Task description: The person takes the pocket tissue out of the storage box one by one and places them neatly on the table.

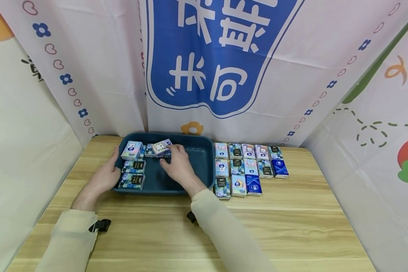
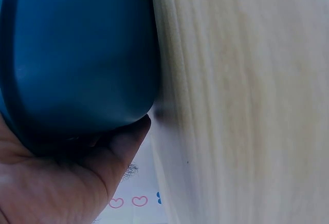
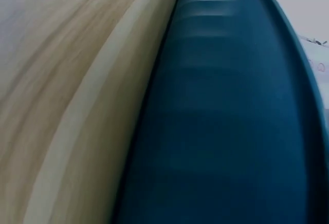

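A small tissue pack [image 1: 161,147], with a pale cartoon-printed top and purple side, is pinched by my right hand [image 1: 178,166]. It sits tilted over other packs along the back of the dark blue-green plastic bin [image 1: 193,162]. My left hand [image 1: 100,177] rests against the bin's left end, palm toward the wall, and shows at the outer corner in the left wrist view. Inside, at the left, a pale pack [image 1: 132,150] sits higher than two dark floral packs [image 1: 133,166] in front of it. In the right wrist view, the bin's outer wall [image 3: 221,106] hides the hand.
Right of the bin, several tissue packs [image 1: 250,167] lie in three rows on the wooden table [image 1: 292,226], some floral, some pale, some deep blue [image 1: 253,185]. A printed cloth [image 1: 115,94] hangs behind the table's back edge.
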`<state>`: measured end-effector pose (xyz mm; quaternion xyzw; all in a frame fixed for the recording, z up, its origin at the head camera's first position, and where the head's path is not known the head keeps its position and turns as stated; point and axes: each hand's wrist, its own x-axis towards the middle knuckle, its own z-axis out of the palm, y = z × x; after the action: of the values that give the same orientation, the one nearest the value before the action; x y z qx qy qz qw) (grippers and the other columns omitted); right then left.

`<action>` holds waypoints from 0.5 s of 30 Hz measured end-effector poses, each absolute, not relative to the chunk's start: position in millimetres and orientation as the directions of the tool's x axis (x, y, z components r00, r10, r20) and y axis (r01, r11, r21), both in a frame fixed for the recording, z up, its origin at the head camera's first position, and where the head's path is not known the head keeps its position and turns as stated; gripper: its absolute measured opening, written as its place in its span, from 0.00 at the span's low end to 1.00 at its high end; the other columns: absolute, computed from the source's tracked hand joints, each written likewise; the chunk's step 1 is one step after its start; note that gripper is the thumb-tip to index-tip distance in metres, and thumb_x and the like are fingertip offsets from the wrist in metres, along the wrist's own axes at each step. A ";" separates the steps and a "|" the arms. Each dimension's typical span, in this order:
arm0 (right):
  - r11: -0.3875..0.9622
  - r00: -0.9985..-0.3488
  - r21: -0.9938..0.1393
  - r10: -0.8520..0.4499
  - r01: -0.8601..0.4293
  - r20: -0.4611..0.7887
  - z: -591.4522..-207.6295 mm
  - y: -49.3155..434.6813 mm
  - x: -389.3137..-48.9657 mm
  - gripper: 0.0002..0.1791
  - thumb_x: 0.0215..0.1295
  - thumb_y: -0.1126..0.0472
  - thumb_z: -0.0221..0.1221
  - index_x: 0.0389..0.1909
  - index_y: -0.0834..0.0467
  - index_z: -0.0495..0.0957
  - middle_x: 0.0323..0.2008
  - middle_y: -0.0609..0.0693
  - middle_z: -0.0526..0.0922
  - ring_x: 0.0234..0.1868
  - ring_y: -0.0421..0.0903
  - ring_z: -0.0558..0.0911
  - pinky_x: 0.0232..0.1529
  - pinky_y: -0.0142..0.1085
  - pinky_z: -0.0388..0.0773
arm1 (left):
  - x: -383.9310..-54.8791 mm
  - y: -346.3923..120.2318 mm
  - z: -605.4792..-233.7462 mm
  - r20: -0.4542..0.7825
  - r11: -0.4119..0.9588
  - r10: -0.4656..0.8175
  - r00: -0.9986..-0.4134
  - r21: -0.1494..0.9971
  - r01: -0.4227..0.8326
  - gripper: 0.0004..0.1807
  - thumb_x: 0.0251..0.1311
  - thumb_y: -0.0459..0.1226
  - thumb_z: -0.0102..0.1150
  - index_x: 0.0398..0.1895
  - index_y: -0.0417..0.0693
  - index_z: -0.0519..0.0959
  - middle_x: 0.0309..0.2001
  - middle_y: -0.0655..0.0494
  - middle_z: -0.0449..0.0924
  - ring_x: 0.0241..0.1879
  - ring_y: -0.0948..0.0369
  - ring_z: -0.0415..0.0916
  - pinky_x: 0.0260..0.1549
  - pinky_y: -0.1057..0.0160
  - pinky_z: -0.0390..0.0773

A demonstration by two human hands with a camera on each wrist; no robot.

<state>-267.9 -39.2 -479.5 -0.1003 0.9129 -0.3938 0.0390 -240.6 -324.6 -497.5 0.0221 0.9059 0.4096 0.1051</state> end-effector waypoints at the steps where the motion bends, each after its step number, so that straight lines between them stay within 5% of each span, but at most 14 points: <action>1: 0.675 -0.977 -0.723 -0.215 -0.148 -0.001 -480.1 -41.5 -268.5 0.34 0.90 0.53 0.64 0.90 0.53 0.71 0.91 0.59 0.66 0.89 0.63 0.71 0.87 0.58 0.79 | -240.7 -324.5 -497.4 -0.172 0.664 0.126 -0.977 0.746 -0.046 0.45 0.90 0.31 0.30 0.96 0.48 0.20 0.95 0.31 0.20 0.94 0.23 0.31 0.93 0.20 0.41; 15: 0.842 -0.975 -0.519 -0.211 -0.148 -0.065 -482.4 -73.5 -276.0 0.38 0.87 0.46 0.68 0.92 0.36 0.70 0.99 0.58 0.45 0.99 0.66 0.51 0.94 0.60 0.69 | -240.4 -323.4 -494.9 -0.182 0.654 0.125 -0.975 0.755 -0.057 0.45 0.90 0.31 0.30 0.96 0.50 0.19 0.95 0.32 0.20 0.95 0.23 0.29 0.93 0.21 0.39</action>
<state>-276.0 -73.5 -482.4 -0.0937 0.9578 -0.2652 0.0600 -240.4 -323.4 -494.9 0.0188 0.9027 0.4158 0.1092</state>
